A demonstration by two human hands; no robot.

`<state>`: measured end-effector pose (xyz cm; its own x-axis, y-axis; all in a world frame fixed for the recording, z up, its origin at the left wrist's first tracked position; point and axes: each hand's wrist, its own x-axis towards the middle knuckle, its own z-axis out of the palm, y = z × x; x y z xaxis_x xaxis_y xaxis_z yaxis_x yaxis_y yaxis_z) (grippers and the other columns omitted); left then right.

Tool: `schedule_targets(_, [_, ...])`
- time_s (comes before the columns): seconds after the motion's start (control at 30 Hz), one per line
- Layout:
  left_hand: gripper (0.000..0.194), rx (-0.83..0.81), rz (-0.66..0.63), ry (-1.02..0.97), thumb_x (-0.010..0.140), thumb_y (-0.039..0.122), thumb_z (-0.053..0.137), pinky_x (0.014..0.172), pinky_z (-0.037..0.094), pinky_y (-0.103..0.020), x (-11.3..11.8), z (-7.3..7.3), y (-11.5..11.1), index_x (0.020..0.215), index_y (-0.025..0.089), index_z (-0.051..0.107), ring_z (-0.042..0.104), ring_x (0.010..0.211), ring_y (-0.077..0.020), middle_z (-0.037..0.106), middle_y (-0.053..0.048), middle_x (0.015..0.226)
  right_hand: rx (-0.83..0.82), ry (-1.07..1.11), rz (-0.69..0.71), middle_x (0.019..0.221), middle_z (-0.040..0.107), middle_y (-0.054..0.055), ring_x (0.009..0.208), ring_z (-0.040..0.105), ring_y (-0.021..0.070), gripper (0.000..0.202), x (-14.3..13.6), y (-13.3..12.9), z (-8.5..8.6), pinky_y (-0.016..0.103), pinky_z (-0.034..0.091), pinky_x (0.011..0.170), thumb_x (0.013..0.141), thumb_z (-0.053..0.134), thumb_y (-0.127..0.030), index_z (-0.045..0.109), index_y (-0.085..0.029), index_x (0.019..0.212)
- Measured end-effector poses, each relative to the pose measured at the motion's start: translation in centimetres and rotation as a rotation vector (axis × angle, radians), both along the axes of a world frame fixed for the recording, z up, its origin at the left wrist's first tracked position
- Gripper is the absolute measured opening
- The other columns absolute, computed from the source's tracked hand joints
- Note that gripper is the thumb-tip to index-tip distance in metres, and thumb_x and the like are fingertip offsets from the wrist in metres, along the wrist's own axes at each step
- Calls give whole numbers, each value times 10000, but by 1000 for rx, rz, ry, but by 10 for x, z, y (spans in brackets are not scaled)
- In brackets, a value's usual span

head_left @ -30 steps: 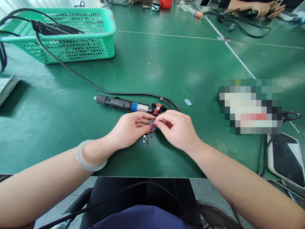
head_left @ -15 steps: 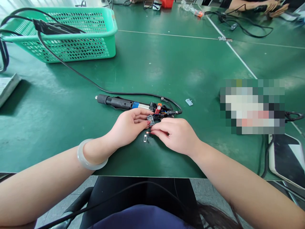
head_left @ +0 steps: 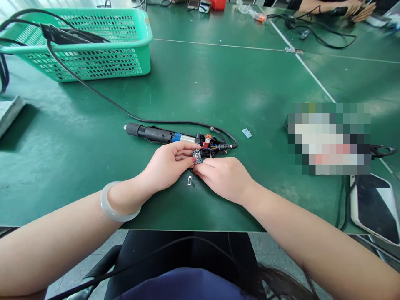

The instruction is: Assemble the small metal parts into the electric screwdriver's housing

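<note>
My left hand (head_left: pixel 165 168) pinches a small grey plastic part (head_left: pixel 197 156) with fine cut-outs between thumb and fingers. Just right of it, my right hand (head_left: pixel 228 177) has its fingers closed, the tips at the lower edge of that part; what they hold is hidden. Behind both hands lies an electric screwdriver (head_left: pixel 158 134) with its rear housing open, showing wires and a red piece (head_left: pixel 206 142). On the table below my fingertips is a tiny white rectangular piece (head_left: pixel 189 180). A second small light grey part (head_left: pixel 246 133) rests to the right of the screwdriver.
A green basket (head_left: pixel 93 62) with black cables stands at the back left. A black cord (head_left: pixel 109 100) runs from it to the screwdriver. A phone (head_left: pixel 375 204) lies at the right edge, near a blurred-out object (head_left: pixel 328 137). Another person's hands (head_left: pixel 353 8) are at the far right.
My right hand has moved slightly left, its fingertips now against the grey part. A small orange piece seen at those fingertips before is now out of sight.
</note>
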<state>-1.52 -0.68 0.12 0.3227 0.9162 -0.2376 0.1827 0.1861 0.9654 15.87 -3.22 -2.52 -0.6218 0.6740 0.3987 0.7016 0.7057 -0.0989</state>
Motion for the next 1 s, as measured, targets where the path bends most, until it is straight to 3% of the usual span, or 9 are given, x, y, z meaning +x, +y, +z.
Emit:
schedule_targets(0.23, [384, 11, -8, 3, 797, 94, 579, 789, 547, -282, 0, 1, -2, 1176, 149, 586, 672, 783, -121, 708, -43, 954, 75, -42, 99, 624, 581, -17, 551, 485, 109, 267, 14, 4, 9, 270, 301, 508, 929, 456, -166, 675, -170, 776])
schedule_targets(0.37, [296, 29, 19, 18, 788, 113, 596, 741, 548, -265, 0, 1, -2, 1083, 131, 576, 674, 764, -128, 703, -34, 881, 112, 47, 91, 627, 585, -21, 549, 482, 98, 252, 20, 7, 15, 253, 328, 520, 939, 472, -189, 677, -167, 796])
schedule_targets(0.5, [232, 72, -9, 37, 774, 94, 592, 819, 539, -272, -1, -1, -1, 1003, 129, 616, 677, 797, -124, 712, -38, 922, 195, 53, 118, 605, 556, -23, 545, 466, 94, 247, 19, 10, 17, 242, 337, 527, 938, 469, -168, 672, -162, 797])
schedule_targets(1.0, [261, 169, -92, 139, 821, 229, 591, 937, 515, -319, -4, 1, -4, 1046, 157, 703, 668, 990, -195, 713, -45, 1095, 317, -61, 173, 620, 538, -20, 596, 447, 107, 281, 18, 21, 17, 249, 311, 550, 946, 432, -146, 685, -195, 836])
